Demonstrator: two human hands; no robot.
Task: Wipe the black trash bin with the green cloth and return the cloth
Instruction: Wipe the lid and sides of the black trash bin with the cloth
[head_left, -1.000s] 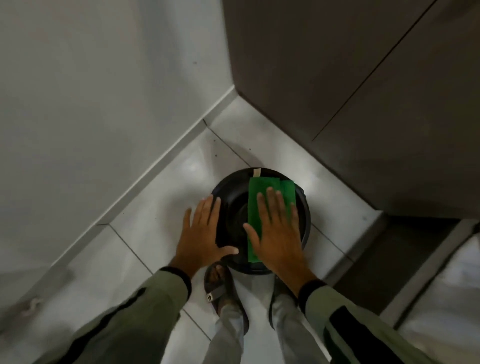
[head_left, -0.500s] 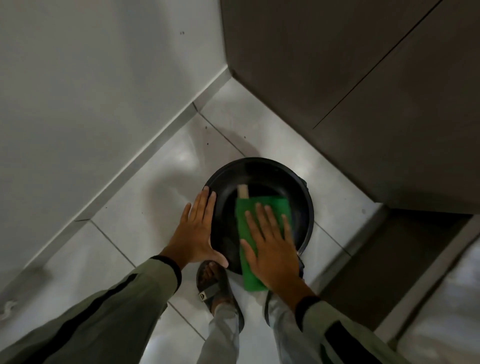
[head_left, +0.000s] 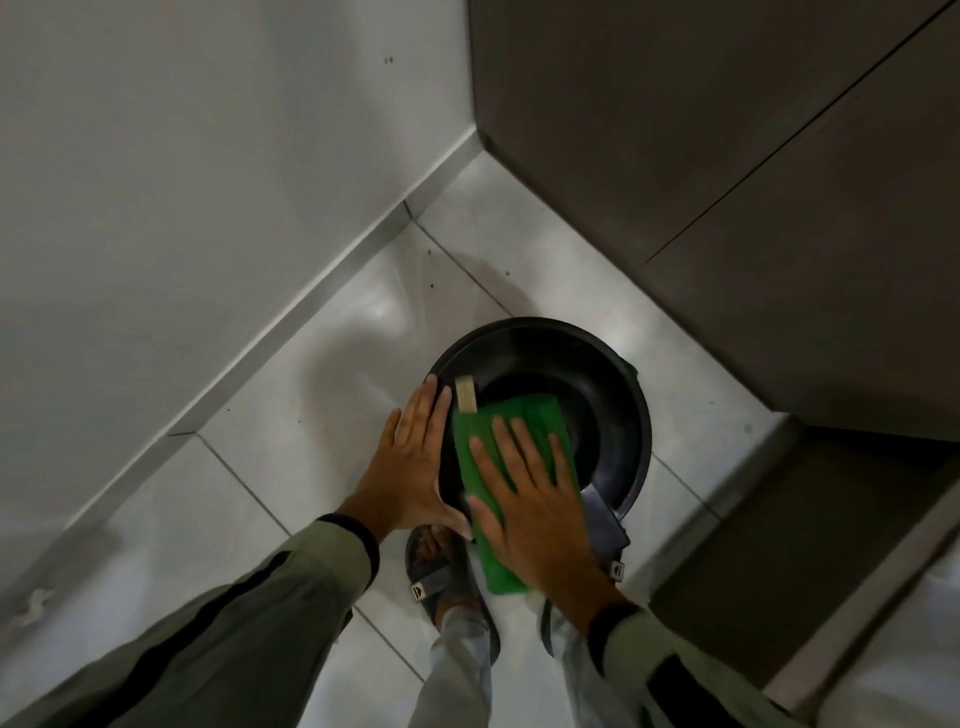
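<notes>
The round black trash bin (head_left: 597, 374) stands on the tiled floor in a corner, seen from above. A green cloth (head_left: 519, 415) with a beige tag at its far corner lies across the bin's near left part and hangs over the near edge. My right hand (head_left: 535, 499) presses flat on the cloth, fingers spread. My left hand (head_left: 415, 467) rests flat against the bin's left side, fingers together, thumb at the near rim.
A pale wall with a skirting board (head_left: 322, 312) runs along the left. Dark cabinet doors (head_left: 727, 156) close the right side, with a recessed plinth below. My sandalled feet (head_left: 441, 571) stand just in front of the bin.
My right hand has drawn the cloth from the far part of the bin top toward me, so it now hangs over the near edge. My left hand stays on the bin's side.
</notes>
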